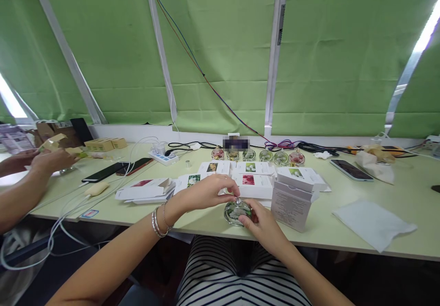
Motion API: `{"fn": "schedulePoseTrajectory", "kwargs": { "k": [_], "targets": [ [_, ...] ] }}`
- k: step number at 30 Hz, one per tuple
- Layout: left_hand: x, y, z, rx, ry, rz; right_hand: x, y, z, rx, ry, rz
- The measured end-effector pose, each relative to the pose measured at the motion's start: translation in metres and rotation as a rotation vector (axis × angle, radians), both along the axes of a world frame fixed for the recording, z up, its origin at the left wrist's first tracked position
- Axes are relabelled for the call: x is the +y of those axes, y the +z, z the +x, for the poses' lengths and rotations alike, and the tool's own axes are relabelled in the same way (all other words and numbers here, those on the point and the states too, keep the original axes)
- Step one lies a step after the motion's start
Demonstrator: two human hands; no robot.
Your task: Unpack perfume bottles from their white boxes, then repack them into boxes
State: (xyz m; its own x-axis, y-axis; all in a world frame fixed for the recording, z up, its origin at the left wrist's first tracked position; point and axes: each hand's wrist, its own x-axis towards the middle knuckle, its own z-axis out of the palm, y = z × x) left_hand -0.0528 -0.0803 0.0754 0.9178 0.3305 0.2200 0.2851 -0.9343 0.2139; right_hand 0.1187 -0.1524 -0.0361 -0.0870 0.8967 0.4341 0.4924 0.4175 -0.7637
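Observation:
A round, clear glass perfume bottle (233, 215) with green showing inside stands upright at the table's front edge. The fingers of my left hand (218, 189) close around the small top of its neck, partly hiding it. My right hand (264, 225) grips the bottle from the right side, thumb across its front. Just right of that hand stands an upright white box (291, 205) with printed text and its top flap raised. Behind the bottle lie several white boxes (254, 191) with flower pictures.
Several similar round bottles (266, 155) line the back. A white cloth (373, 221) and a phone (351, 170) lie to the right. On the left are two dark phones (105, 172), white cables (62, 219), a power strip (164, 158) and another person's hands (51, 159) with small yellow packaging.

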Motion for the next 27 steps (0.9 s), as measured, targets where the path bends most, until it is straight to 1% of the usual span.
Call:
{"fn": "schedulePoseTrajectory", "kwargs": {
  "k": [5, 11, 17, 27],
  "targets": [
    [0.0015, -0.0037, 0.0005, -0.04, -0.008, 0.001, -0.0012, -0.0002, 0.0013, -0.022, -0.003, 0.003],
    [-0.0002, -0.0046, 0.0003, -0.147, 0.005, -0.027, -0.0012, -0.0007, 0.0013, -0.038, -0.008, 0.005],
    [-0.0006, -0.0026, 0.0019, -0.035, -0.002, -0.006, -0.0004, -0.0006, 0.0011, -0.035, -0.004, 0.01],
    [-0.0002, -0.0039, 0.0037, -0.012, -0.002, 0.04, -0.001, -0.0017, 0.0011, -0.021, 0.003, 0.013]
  ]
}}
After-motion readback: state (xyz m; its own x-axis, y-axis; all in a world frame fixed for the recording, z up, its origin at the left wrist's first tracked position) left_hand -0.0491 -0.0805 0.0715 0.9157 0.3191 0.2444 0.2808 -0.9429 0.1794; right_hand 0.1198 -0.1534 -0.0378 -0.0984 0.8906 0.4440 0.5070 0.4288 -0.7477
